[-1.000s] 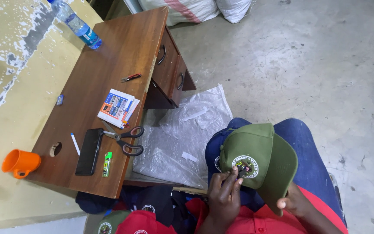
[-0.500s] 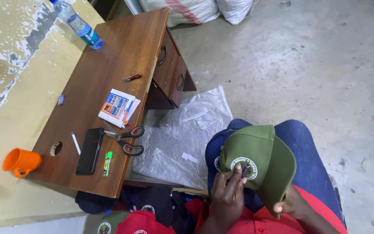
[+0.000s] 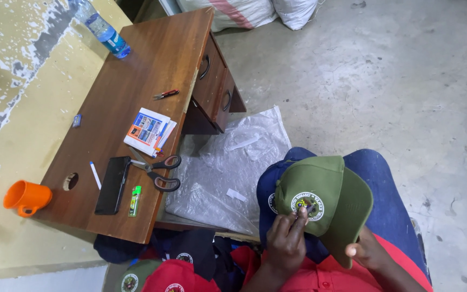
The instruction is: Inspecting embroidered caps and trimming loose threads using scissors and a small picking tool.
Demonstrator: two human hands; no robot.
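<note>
We are holding a green cap (image 3: 320,189) on our lap, over a navy cap (image 3: 268,186) lying beneath it. Our left hand (image 3: 286,242) is pinching, fingers closed, at the round badge (image 3: 307,206) on the cap's front; something small is sitting between the fingertips, too small for us to tell what. Our right hand (image 3: 367,253) is gripping the brim from below, thumb curled over its edge.

More caps, red (image 3: 182,276), green and dark, are lying piled by our left knee. A clear plastic sheet (image 3: 228,173) is spreading over the floor beside our leg. On the wooden bench (image 3: 136,81) to our left are lying scissors (image 3: 160,172), a black phone (image 3: 112,185), a green lighter (image 3: 134,200), a leaflet (image 3: 148,130), a small red tool (image 3: 166,94) and a water bottle (image 3: 102,28). An orange mug (image 3: 25,197) is sitting just off the bench's near corner.
</note>
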